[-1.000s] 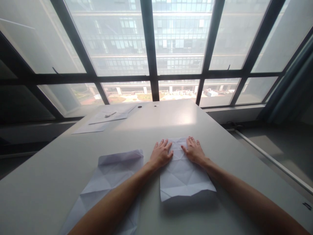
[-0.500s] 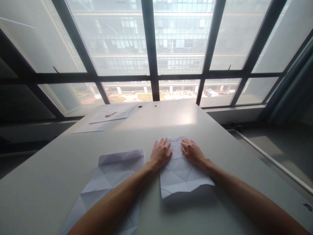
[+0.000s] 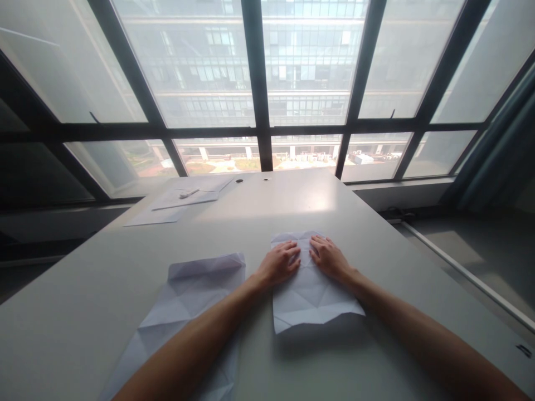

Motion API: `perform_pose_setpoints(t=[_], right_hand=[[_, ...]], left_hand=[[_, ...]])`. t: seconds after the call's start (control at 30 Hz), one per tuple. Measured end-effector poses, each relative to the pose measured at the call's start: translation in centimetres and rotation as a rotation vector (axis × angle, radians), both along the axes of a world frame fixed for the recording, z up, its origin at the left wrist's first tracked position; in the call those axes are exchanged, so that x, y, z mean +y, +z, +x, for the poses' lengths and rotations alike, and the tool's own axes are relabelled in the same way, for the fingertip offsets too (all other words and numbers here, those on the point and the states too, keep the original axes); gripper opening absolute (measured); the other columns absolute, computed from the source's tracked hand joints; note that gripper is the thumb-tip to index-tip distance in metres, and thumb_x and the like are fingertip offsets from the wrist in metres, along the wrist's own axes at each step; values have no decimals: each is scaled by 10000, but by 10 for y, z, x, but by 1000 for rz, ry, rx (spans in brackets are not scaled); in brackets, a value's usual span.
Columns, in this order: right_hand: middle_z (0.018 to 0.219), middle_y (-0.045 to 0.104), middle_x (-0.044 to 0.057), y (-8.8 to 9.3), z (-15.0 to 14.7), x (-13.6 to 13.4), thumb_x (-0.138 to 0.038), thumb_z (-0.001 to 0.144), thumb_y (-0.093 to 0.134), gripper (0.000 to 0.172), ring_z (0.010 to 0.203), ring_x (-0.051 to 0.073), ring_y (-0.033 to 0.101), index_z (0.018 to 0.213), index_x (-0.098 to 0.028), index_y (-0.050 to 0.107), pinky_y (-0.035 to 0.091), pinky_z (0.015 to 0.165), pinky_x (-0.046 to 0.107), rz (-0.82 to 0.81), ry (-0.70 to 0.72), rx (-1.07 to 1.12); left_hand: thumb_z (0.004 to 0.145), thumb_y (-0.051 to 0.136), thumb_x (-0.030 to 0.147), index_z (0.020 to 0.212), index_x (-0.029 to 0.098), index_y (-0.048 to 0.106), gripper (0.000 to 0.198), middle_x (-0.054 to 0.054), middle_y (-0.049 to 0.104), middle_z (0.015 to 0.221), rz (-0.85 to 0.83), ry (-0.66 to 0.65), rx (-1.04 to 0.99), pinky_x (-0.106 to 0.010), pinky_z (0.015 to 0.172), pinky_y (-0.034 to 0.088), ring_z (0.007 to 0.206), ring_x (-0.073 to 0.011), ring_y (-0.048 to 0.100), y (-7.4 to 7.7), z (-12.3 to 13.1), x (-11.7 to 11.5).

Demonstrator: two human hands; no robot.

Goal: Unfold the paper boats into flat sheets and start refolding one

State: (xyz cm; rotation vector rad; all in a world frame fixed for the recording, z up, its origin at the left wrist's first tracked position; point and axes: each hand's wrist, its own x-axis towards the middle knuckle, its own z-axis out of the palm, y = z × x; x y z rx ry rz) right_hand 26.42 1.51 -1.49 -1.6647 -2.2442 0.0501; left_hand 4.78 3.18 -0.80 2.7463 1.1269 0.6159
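A creased sheet of white paper (image 3: pixel 315 295) lies on the table under both of my hands, its near edge lifted and wavy. My left hand (image 3: pixel 282 262) rests flat on the sheet's upper left part, fingers stretched out toward the right. On the upper right part lies my right hand (image 3: pixel 328 256), palm down, with its fingers pointing up and left. A narrow strip of creased paper shows between the two hands. Another creased white sheet (image 3: pixel 188 295), with a folded band along its far edge, lies to the left, partly hidden by my left forearm.
The white table (image 3: pixel 259 223) reaches to the windows. At its far left lie several flat papers (image 3: pixel 154 216) with a small white object (image 3: pixel 189 194) on top. Two cable holes (image 3: pixel 239 181) sit near the far edge. A curtain (image 3: pixel 480 150) hangs at the right.
My left hand has slid slightly right across the paper, uncovering its upper left corner. The right hand has stayed in nearly the same place.
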Motion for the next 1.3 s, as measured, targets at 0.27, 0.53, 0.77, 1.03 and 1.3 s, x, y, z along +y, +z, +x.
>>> perform_pose_setpoints(t=[0.27,0.53,0.77,1.03,1.3], right_hand=[[1477,527,140,3,-1,-1,-279,984,480,388,1399,250,450,1329,-150,605,267,1200,425,-14,-14,-2],[1456,547,149,4,-2,-1,-270,985,485,373,1379,262,471,1307,-139,618,290,1182,441,2,-6,2],[1285,669,77,15,0,-6,-213,953,534,273,1193,230,584,1160,-209,712,384,1082,341,96,42,34],[1128,710,63,20,-2,-12,-253,989,495,248,1077,216,615,1000,-222,741,445,966,300,59,75,11],[1365,624,97,14,-2,-7,-329,984,526,313,1273,239,551,1221,-199,683,395,1102,344,47,56,-9]], left_hand=[[994,513,280,1244,324,692,311,-16,590,1410,23,-62,33,-433,1157,397,1352,-263,504,1,1,1],[986,528,282,1258,309,680,313,-28,589,1416,35,-45,26,-426,1159,393,1336,-253,518,-1,2,1],[997,505,254,1163,283,731,281,-49,622,1373,61,-52,-9,-411,1120,426,1276,-248,564,5,2,0],[977,518,224,1016,256,767,253,-58,721,1122,4,-41,-25,-378,999,492,1068,-229,655,11,2,-4],[935,584,341,1314,260,616,388,-74,570,1439,-18,14,54,-469,1179,335,1346,-272,507,8,1,-5]])
